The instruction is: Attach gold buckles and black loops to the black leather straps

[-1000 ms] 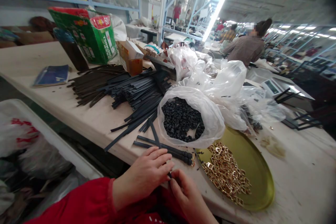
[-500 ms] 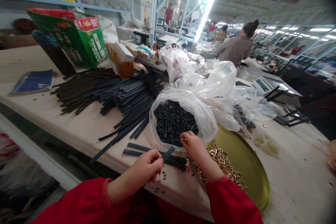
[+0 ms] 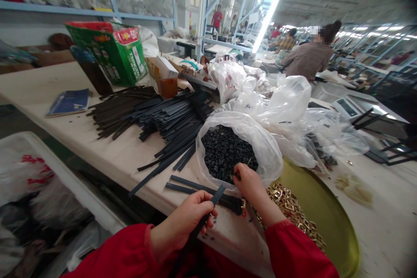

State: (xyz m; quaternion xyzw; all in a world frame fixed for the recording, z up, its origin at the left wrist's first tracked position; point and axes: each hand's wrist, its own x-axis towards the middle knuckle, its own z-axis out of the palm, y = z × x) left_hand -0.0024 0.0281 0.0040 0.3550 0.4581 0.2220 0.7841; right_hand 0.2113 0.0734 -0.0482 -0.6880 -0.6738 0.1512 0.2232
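My left hand (image 3: 190, 213) is closed around a flat dark strap (image 3: 218, 194), whose squared end sticks up past the thumb while the rest hangs toward my lap. My right hand (image 3: 250, 183) is at the near edge of an open clear plastic bag (image 3: 271, 161), fingertips pinched together. Small black loops (image 3: 224, 150) fill that bag. What the right fingers hold is too small and partly hidden to name; a thin light sliver shows above them. Just beyond my left hand lie dark straps (image 3: 192, 188), with a gold buckle (image 3: 243, 206) at their right end.
Gold buckles (image 3: 293, 208) are heaped on a gold-coloured tray (image 3: 342, 221) at right. Many dark straps (image 3: 169, 115) lie fanned out left of the bag. Behind stand a green carton (image 3: 120, 58), plastic bags (image 3: 289, 95) and a scale (image 3: 347, 106). A person (image 3: 308, 58) sits farther back.
The view has swung left, so things sit farther right. My left hand now shows more of the strap hanging below it. My right hand stays at the bag's edge, fingers pinched.
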